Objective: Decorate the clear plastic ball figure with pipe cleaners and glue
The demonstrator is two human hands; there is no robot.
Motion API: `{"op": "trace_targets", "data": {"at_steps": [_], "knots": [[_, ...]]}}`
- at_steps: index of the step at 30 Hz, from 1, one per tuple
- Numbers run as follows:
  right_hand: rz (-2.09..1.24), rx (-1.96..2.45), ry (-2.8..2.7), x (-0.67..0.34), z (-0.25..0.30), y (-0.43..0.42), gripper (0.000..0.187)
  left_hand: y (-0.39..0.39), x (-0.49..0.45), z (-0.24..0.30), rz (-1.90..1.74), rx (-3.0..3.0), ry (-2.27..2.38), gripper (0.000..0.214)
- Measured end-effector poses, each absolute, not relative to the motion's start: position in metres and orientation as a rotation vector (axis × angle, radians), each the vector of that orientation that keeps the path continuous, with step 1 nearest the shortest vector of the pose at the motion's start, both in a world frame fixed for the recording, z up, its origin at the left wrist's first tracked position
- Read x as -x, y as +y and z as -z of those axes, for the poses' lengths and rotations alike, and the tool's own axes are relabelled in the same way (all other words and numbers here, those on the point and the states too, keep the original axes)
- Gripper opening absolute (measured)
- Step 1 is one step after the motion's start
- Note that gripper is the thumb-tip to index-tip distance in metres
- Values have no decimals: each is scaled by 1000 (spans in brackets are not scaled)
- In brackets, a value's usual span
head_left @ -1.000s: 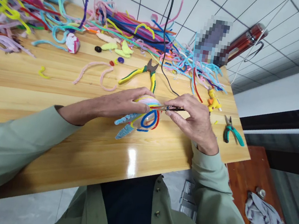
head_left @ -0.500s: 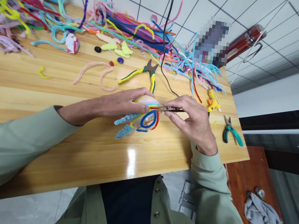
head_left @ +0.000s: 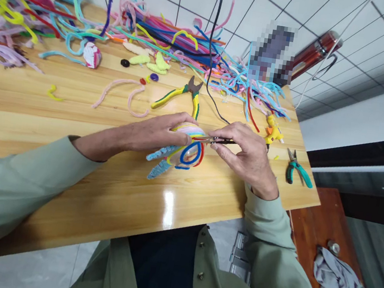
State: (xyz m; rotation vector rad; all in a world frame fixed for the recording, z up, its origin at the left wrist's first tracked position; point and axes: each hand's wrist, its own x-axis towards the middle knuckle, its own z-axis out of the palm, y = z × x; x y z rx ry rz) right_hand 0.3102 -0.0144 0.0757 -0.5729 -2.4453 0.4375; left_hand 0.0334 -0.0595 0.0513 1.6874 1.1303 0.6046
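My left hand [head_left: 153, 133] is closed around a pipe-cleaner craft figure [head_left: 177, 157], its thumb and fingers pressing the top. The figure has pastel stripes, a blue loop, a red edge and two light-blue fuzzy legs pointing left. Between the thumb and fingers of my right hand [head_left: 248, 152] is a slim, tweezer-like metal tool [head_left: 224, 141] with a dark end. Its tip meets the figure beside my left thumb; whether it grips anything there is hidden. Just beyond my hands lie yellow-and-green pliers [head_left: 170, 98] with the jaws pointing away.
Pipe cleaners in many colours [head_left: 178, 41] heap along the wall. Pink pieces [head_left: 113, 88], a striped ball [head_left: 92, 55] and yellow-green pieces [head_left: 158, 64] lie nearby. A black cable [head_left: 211, 60] crosses the table. On the right are a yellow glue gun [head_left: 273, 131], teal pliers [head_left: 296, 169] and a red flask [head_left: 311, 56].
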Motion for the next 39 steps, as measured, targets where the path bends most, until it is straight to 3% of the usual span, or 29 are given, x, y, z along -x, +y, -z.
{"op": "trace_targets", "data": {"at_steps": [33,39], "knots": [[-524,686,-2365,-312,-79,-18,20,-60,-35,-52,-622,-1677,1132,63],[-570,743,-2320,-313,-79,-24,26,-67,-42,-54,-814,-1679,1226,69]]}}
